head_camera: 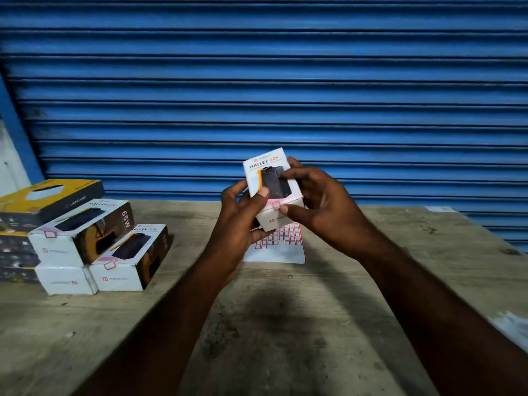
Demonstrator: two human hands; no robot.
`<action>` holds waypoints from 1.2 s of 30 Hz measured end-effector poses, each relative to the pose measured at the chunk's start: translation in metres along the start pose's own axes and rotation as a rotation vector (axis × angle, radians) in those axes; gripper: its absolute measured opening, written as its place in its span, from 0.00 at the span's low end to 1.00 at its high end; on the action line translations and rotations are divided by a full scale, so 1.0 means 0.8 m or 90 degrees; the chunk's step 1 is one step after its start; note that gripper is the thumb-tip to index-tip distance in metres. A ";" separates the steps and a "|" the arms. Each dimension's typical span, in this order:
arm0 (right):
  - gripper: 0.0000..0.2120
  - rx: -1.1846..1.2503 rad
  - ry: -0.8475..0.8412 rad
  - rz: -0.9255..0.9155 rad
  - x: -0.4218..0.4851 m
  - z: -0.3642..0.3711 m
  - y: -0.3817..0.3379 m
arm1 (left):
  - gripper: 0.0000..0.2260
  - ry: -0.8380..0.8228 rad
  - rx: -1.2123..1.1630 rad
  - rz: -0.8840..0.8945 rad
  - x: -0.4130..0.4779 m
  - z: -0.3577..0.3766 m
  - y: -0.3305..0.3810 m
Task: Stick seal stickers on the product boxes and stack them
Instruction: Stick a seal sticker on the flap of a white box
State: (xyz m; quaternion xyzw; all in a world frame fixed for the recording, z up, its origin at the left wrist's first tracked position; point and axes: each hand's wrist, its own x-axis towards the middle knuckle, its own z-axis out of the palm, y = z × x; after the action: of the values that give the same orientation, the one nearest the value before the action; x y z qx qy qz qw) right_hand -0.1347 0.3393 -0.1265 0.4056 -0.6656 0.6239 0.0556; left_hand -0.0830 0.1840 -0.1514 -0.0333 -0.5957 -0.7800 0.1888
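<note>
Closed product box [273, 181], held above the wooden surface [314, 324] at centre; contents hidden, with only a printed dark device and "HALLEY 20K" on its upper face. Its long axis runs from 6 o'clock to just short of 12, the white end flap facing the viewer. A red-outlined seal sticker [276, 205] straddles the edge between face and flap. The left hand [243, 215] has a closed grip on the box's 9 o'clock side, thumb on the face. The right hand [320, 207] grips the 3 o'clock side, one fingertip beside the sticker. The sticker sheet [281, 244] lies on the surface below the box. At 9 o'clock, stacked boxes [85, 241], closed and stickered, sit beside yellow-and-black boxes [43, 201].
</note>
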 end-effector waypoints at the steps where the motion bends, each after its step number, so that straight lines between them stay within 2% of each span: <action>1: 0.29 0.002 -0.018 -0.008 -0.001 0.001 0.000 | 0.19 0.020 -0.002 -0.002 0.001 0.001 -0.001; 5: 0.36 0.006 -0.040 0.007 -0.003 0.002 0.001 | 0.18 0.025 0.021 0.018 0.000 0.002 -0.002; 9: 0.32 0.026 0.013 0.042 -0.005 0.006 -0.008 | 0.19 0.001 0.024 0.044 0.000 0.002 -0.003; 13: 0.28 -0.058 0.034 0.050 -0.003 0.005 -0.004 | 0.20 -0.007 -0.017 0.046 0.001 0.003 -0.005; 18: 0.26 0.066 0.004 0.076 0.002 0.001 -0.010 | 0.13 0.007 -0.020 0.038 0.001 0.006 -0.004; 20: 0.22 0.082 0.033 0.084 0.003 0.002 -0.009 | 0.16 0.009 -0.005 0.052 0.001 0.004 -0.004; 22: 0.18 0.045 0.079 0.084 0.001 0.003 -0.010 | 0.23 -0.008 0.016 0.074 0.001 -0.001 -0.007; 25: 0.18 -0.027 0.118 0.077 0.000 0.000 -0.012 | 0.34 -0.040 0.127 0.119 -0.001 -0.008 -0.008; 30: 0.20 -0.084 0.153 0.098 0.001 -0.005 -0.011 | 0.30 -0.016 0.186 0.197 -0.005 -0.004 -0.005; 32: 0.17 -0.101 0.169 0.116 0.002 -0.005 -0.011 | 0.33 -0.011 0.189 0.197 -0.003 -0.006 -0.007; 36: 0.07 0.041 0.173 0.167 0.003 -0.009 -0.024 | 0.36 0.013 0.261 0.231 -0.002 -0.009 -0.012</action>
State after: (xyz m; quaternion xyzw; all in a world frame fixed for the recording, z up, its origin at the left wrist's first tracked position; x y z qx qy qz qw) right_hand -0.1279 0.3460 -0.1086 0.2287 -0.6791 0.6957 0.0504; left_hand -0.0838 0.1799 -0.1624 -0.0923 -0.7233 -0.5971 0.3343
